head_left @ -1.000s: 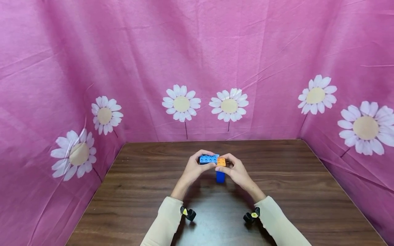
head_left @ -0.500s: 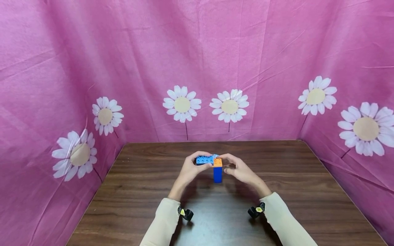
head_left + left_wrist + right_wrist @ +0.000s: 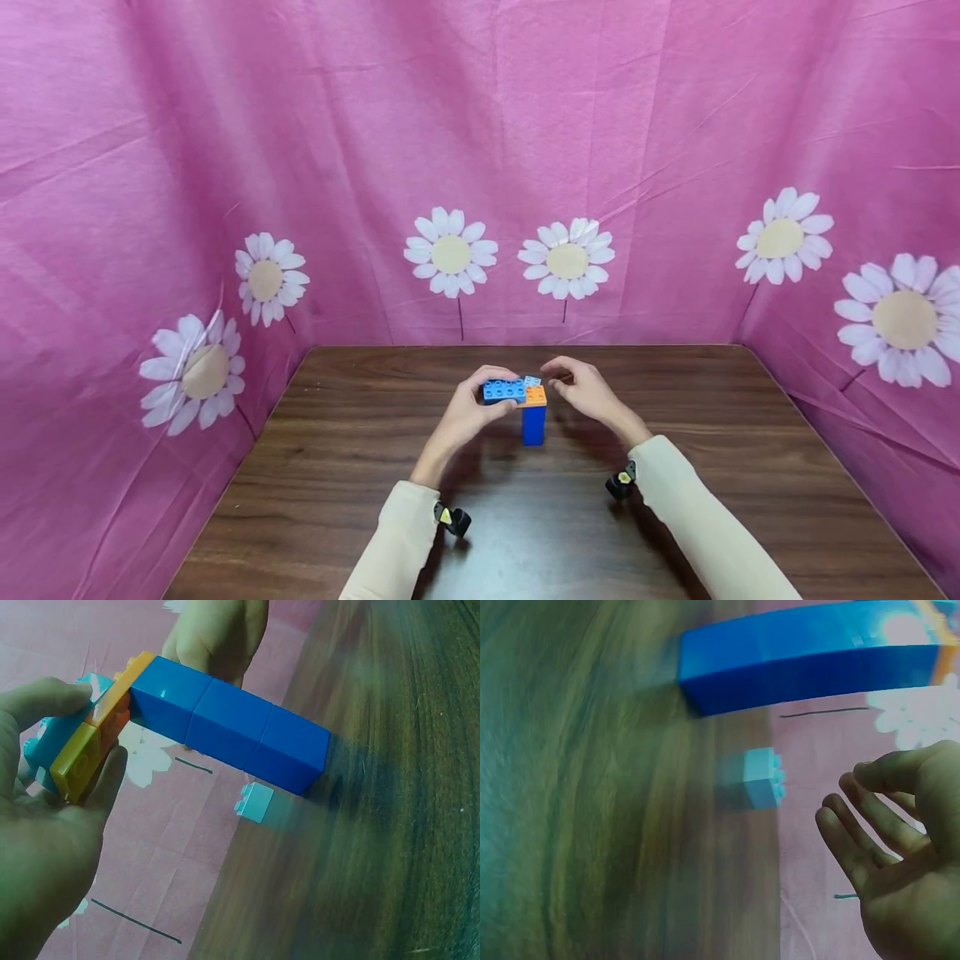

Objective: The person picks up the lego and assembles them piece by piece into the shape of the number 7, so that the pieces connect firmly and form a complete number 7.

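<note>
A tower of several dark blue bricks (image 3: 533, 426) stands upright on the table, capped by an orange brick (image 3: 536, 395). A longer light blue brick (image 3: 504, 389) sits at the top and juts out leftward. In the left wrist view, a yellow brick (image 3: 75, 760) shows beneath it, beside the orange one. My left hand (image 3: 465, 414) pinches this overhanging end between thumb and fingers. Behind the tower, a small pale blue brick (image 3: 761, 778) lies on its side on the table. My right hand (image 3: 588, 392) is right of the tower top, fingers loosely bent, holding nothing.
The brown wooden table (image 3: 337, 500) ends at a pink cloth (image 3: 360, 167) printed with white daisies, which rises behind and on both sides. Both wrists carry small black cameras.
My right hand has let go of the orange brick at the tower's top and moved right, then farther back. The left hand keeps its hold; the tower has barely shifted.
</note>
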Available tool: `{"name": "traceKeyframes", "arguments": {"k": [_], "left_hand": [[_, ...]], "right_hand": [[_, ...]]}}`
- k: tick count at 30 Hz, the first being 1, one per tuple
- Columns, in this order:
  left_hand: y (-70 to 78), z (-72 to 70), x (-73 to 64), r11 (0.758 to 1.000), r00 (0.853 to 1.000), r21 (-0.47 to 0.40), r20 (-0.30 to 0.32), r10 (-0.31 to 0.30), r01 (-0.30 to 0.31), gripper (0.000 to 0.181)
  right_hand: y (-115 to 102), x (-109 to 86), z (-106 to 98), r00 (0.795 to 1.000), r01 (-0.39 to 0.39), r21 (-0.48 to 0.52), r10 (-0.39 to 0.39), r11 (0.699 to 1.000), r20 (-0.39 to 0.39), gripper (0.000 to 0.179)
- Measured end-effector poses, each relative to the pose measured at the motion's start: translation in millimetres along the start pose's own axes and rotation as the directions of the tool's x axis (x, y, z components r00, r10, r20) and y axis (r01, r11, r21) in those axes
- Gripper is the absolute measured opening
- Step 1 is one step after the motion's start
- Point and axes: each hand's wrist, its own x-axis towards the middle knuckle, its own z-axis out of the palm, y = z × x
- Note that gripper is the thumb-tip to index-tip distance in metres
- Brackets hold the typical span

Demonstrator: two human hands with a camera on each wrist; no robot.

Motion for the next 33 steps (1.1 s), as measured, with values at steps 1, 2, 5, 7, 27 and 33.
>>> {"name": "traceKeyframes", "arguments": {"k": [1,2,5,7,27,33], "left_hand": [[0.0,0.0,0.5,1.000,1.000,0.014,-0.002,0.010,-0.010,0.037],[-0.3,-0.1,0.9,1.000,1.000,0.026,-0.004,0.017,-0.016,0.036],[-1.2,-0.7,1.1,0.999,1.000,0.034,-0.006,0.021,-0.021,0.036],[-1.5,-1.2,0.6,1.000,1.000,0.023,-0.007,0.009,-0.009,0.038],[-0.9,-8.0,0.3,0.998,1.000,0.069,-0.009,0.001,-0.001,0.039],[-3.3,-10.4,1.1,0.997,1.000,0.076,-0.023,0.009,-0.007,0.042]], "right_hand": [[1.2,2.8,1.9,1.000,0.006,-0.023,-0.006,1.000,0.007,0.027],[2.3,5.3,4.0,1.000,0.009,-0.044,-0.008,0.999,0.015,0.027],[4.9,11.3,10.3,0.999,0.026,-0.096,-0.022,0.995,0.047,0.029],[5.9,13.6,14.1,0.997,0.031,-0.118,-0.023,0.993,0.069,0.031],[14.1,15.8,30.0,0.998,-0.010,-0.197,0.021,0.980,0.057,0.021],[14.0,12.8,30.7,0.995,-0.048,-0.185,0.064,0.982,0.079,0.031]]}}
